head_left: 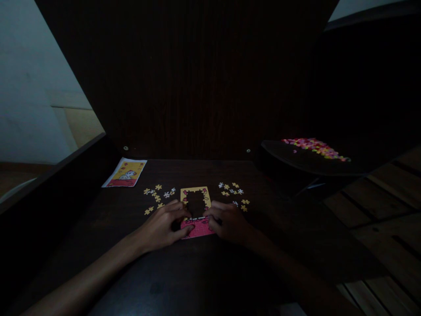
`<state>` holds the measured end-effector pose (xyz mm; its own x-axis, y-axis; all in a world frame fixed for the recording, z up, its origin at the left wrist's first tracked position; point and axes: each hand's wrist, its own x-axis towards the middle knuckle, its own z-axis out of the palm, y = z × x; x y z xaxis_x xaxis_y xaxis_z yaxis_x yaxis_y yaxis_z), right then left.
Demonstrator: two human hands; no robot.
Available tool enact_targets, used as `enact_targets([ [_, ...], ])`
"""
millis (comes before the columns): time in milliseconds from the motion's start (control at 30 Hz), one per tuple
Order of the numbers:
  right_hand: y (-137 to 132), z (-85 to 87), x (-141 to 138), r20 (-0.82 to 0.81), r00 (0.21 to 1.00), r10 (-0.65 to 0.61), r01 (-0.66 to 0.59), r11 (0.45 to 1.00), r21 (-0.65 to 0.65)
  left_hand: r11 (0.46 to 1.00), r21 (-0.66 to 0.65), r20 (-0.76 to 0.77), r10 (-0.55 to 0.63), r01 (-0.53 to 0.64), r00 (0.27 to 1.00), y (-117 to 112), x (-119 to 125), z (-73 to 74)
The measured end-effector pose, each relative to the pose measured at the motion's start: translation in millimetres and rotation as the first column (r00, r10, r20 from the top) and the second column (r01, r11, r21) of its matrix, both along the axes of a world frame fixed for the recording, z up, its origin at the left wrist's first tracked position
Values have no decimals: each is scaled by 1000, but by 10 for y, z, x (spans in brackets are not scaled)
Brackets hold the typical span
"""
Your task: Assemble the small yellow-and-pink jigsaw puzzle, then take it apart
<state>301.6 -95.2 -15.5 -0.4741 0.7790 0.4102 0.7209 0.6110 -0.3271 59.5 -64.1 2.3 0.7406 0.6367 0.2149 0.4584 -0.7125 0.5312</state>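
A small jigsaw puzzle (196,210) lies on the dark table (204,272); its yellow border and red bottom part are joined, and its middle is a dark gap. My left hand (162,227) rests on the puzzle's lower left with fingers curled and the fingertips on the pieces. On the lower right edge my right hand (226,221) lies with its fingers bent onto the puzzle. Whether either hand pinches a piece is hidden. Loose pieces lie left (157,196) and right (234,193) of the puzzle.
A reference picture card (125,173) lies at the table's back left. A dark round tray (305,159) holding small coloured bits (314,147) stands at the right. A dark wooden panel (197,79) rises behind the table. Wooden floor boards (384,206) lie to the right.
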Motion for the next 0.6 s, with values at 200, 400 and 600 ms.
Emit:
enact_targets([
  [200,30,-26,29,-80,997,1,5,998,69,1000,17,60,-9,8,998,-18,-5,-46],
  [400,41,-33,48,-109,994,4,6,996,91,1000,16,60,11,-12,998,-19,24,-78],
  [600,51,-26,65,-133,991,4,8,996,90,999,10,48,46,-47,998,-35,25,-60],
])
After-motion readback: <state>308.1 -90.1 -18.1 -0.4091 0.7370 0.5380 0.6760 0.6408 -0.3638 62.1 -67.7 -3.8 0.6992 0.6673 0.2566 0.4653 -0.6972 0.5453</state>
